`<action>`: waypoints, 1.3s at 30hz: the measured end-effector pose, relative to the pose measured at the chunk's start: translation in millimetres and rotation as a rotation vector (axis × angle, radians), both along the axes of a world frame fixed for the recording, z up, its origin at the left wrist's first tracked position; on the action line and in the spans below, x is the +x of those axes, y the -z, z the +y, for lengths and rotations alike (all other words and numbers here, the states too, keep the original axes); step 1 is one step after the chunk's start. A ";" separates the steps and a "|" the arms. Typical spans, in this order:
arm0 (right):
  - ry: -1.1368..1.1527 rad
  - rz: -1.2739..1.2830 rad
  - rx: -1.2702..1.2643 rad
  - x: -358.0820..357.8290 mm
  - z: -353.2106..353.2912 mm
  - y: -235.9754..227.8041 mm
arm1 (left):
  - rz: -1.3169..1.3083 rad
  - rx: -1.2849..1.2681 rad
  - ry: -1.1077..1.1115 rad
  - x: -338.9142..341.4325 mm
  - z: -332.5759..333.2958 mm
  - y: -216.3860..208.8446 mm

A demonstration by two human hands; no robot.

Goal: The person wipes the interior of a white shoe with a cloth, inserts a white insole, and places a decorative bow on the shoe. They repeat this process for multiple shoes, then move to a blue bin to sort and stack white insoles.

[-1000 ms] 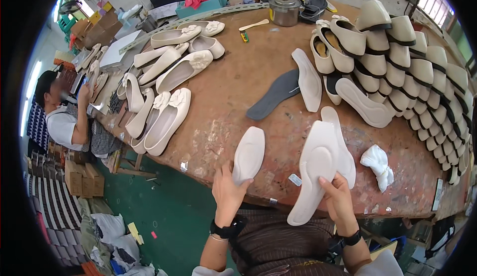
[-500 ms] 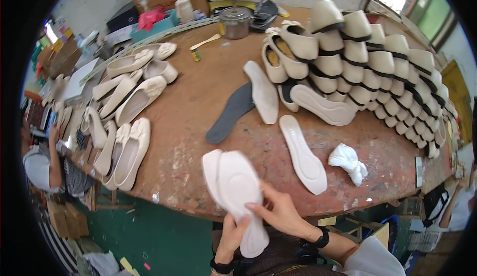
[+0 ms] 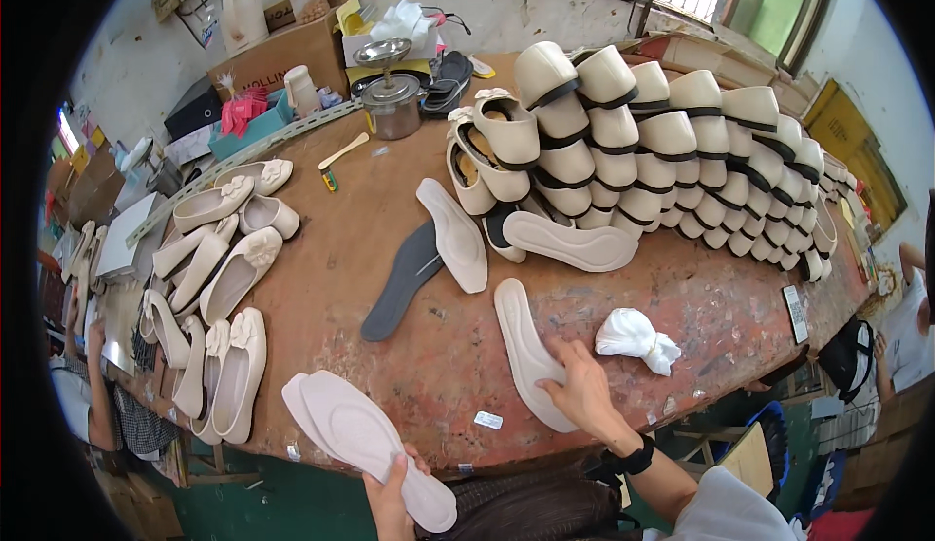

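Insoles (image 3: 353, 426), two overlapping, are pinched in the left grip (image 3: 392, 494); the right grip (image 3: 586, 391), half-spread, touches a lone insole (image 3: 523, 344).

insole pair (image 3: 355, 419): pale, overlapping, held slantwise | other insole (image 3: 521, 341): pale, on table (image 3: 321, 293)

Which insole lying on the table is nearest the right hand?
The pale insole left of the white bundle: the right hand is at its edge, while the grey insole and two other pale ones lie farther off.
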State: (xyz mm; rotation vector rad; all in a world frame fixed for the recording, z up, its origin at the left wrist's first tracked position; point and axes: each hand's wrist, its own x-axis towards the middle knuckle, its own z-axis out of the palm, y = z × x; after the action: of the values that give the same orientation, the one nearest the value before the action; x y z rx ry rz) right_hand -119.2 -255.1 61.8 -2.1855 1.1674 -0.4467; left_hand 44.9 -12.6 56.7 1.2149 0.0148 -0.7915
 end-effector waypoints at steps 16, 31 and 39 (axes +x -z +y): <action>-0.887 -0.272 0.033 42.4 -9.9 -67.6 | 0.331 -0.206 0.742 -15.1 11.3 -26.1; -0.602 -0.055 -0.527 58.4 -72.9 -64.4 | 0.190 -0.233 0.260 -11.9 15.6 2.8; -1.359 -0.449 -0.189 86.3 50.4 -68.6 | 0.421 -0.451 0.609 -18.4 5.2 -1.7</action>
State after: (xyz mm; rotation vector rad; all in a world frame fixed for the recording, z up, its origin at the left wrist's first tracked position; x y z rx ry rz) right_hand -32.9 -204.7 130.4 -2.2914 -0.6727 -0.3715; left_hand 26.4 -7.3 58.5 0.6012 -0.1880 -1.4839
